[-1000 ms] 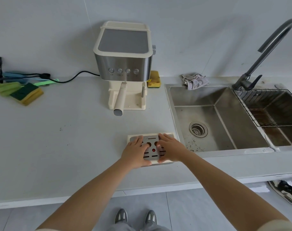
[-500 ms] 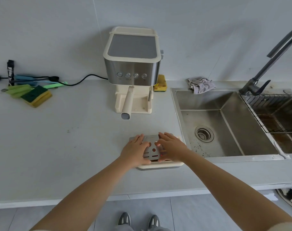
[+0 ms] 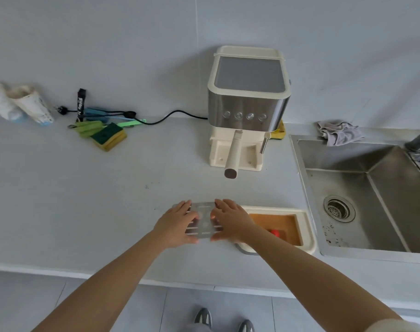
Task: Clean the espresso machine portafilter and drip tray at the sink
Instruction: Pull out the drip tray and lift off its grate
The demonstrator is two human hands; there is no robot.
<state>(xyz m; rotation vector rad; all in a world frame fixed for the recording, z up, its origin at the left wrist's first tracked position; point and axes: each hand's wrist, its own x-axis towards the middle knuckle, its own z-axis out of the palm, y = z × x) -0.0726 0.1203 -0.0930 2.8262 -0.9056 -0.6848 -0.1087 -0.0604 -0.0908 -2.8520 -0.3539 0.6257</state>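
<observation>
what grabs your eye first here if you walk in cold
The left hand and right hand hold the slotted metal grate just left of the uncovered drip tray, which holds brown liquid and a red float. Behind stands the espresso machine, portafilter handle jutting forward.

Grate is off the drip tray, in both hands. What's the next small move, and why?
Probably lay the grate flat on the counter just left of the drip tray. Both the left hand and right hand grip it, so neither is free, and the open tray holds brown liquid that likely needs two steady hands to reach the sink.
</observation>
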